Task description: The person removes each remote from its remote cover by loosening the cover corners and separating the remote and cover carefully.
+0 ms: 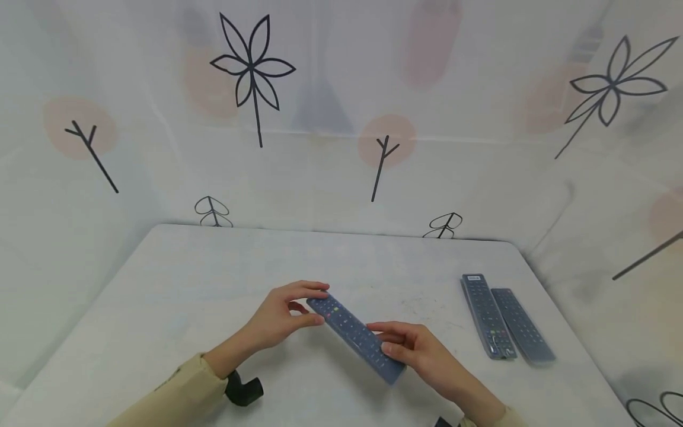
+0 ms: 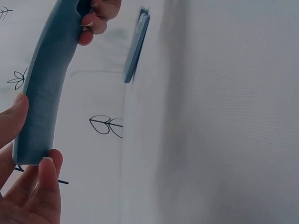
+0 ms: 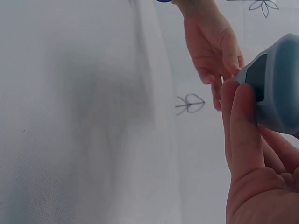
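A long remote control (image 1: 354, 336) in a blue-grey silicone cover is held just above the white table (image 1: 160, 308) by both hands. My left hand (image 1: 288, 308) pinches its far end between thumb and fingertips. My right hand (image 1: 411, 350) grips the near end with curled fingers. In the left wrist view the covered remote (image 2: 46, 88) runs upward from my left fingers (image 2: 46, 186) to the right hand at the top. In the right wrist view my right fingers (image 3: 243, 135) wrap the end of the cover (image 3: 275, 88), where a dark opening shows.
Two more remotes lie side by side at the table's right: one in a clear cover (image 1: 485, 314) and one in a grey cover (image 1: 523, 326). A white curtain with flower drawings (image 1: 251, 65) surrounds the table. A black wrist strap (image 1: 242, 388) sits on my left sleeve.
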`<state>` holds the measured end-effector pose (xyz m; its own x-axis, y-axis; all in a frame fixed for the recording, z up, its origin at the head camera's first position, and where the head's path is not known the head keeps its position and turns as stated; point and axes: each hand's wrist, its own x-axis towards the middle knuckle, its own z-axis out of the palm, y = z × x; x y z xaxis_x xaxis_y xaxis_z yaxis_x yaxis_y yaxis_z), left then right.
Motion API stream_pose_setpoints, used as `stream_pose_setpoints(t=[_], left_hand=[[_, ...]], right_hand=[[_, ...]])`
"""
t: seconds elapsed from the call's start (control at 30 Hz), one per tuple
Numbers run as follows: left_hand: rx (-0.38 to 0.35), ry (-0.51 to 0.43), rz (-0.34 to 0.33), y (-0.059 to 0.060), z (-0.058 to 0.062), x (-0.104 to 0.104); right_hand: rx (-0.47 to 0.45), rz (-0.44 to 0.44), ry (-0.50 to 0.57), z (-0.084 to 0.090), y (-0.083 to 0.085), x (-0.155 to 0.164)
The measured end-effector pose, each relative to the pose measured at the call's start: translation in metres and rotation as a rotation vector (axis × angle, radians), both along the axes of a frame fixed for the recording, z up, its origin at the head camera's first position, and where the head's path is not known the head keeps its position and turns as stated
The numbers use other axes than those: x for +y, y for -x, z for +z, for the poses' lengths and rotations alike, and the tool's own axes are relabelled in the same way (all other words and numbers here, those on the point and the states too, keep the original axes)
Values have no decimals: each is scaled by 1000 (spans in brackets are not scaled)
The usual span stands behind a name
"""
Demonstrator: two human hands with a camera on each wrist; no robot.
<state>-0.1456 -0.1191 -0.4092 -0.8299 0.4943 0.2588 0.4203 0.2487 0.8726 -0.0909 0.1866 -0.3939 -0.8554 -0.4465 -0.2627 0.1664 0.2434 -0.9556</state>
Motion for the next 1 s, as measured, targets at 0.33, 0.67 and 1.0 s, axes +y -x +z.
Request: stream_pose_setpoints(t=[0.33,0.67,1.0], left_hand=[[-35,3,55,-2,1,0],[0,-44,154,-3,1,-1],[11,-86,227,-4,-4,-4]], right_hand=[[-22,68,90,1,0,5],[-27,98,154,-1,1,9],[8,72,217,1,1,12]])
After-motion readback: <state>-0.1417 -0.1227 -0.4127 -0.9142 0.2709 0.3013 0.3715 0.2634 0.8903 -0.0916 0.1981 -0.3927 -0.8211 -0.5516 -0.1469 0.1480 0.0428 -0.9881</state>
